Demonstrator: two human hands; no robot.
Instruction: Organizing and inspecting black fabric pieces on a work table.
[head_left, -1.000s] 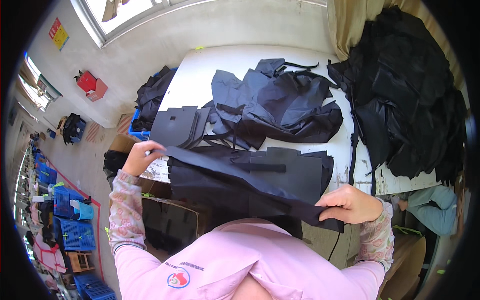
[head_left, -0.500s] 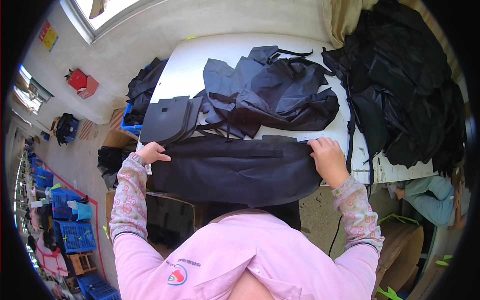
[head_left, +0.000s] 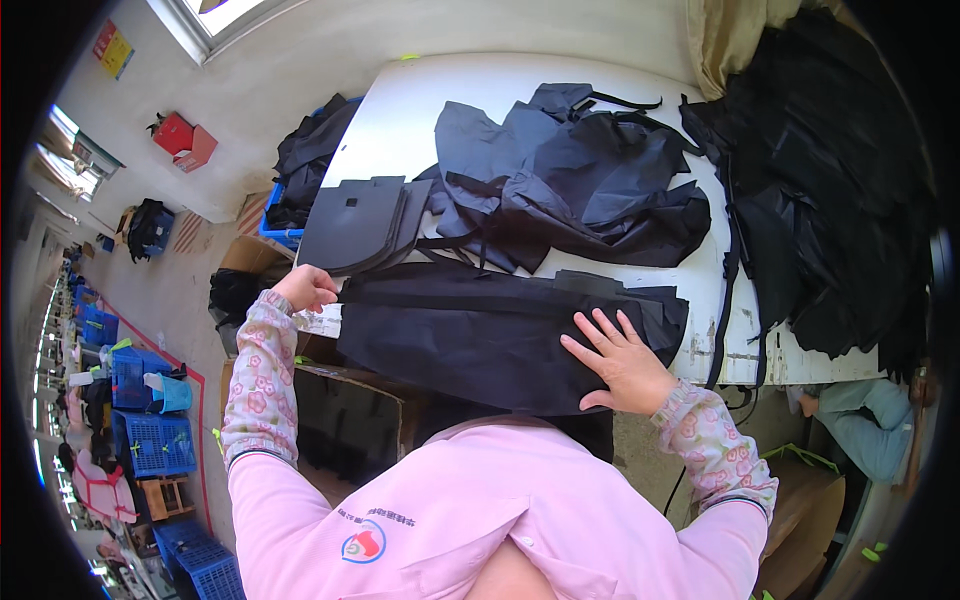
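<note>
A long black fabric panel [head_left: 480, 330] lies flat across the near edge of the white table [head_left: 470, 90]. My right hand [head_left: 618, 358] rests flat on its right part, fingers spread, holding nothing. My left hand [head_left: 307, 288] is curled at the panel's left end, by the table's edge, and appears to pinch the fabric there. A stack of dark grey cut pieces [head_left: 358, 212] sits just beyond my left hand.
A rumpled heap of dark blue-black fabric with straps [head_left: 580, 180] fills the table's middle. A large black fabric pile [head_left: 830, 190] lies at the right. A cardboard box [head_left: 345, 420] stands under the table, blue crates [head_left: 150, 430] on the floor at left.
The panel, held up and stretched a second ago, now lies flat on the table. My right hand let go of its end and moved onto its surface, palm down.
</note>
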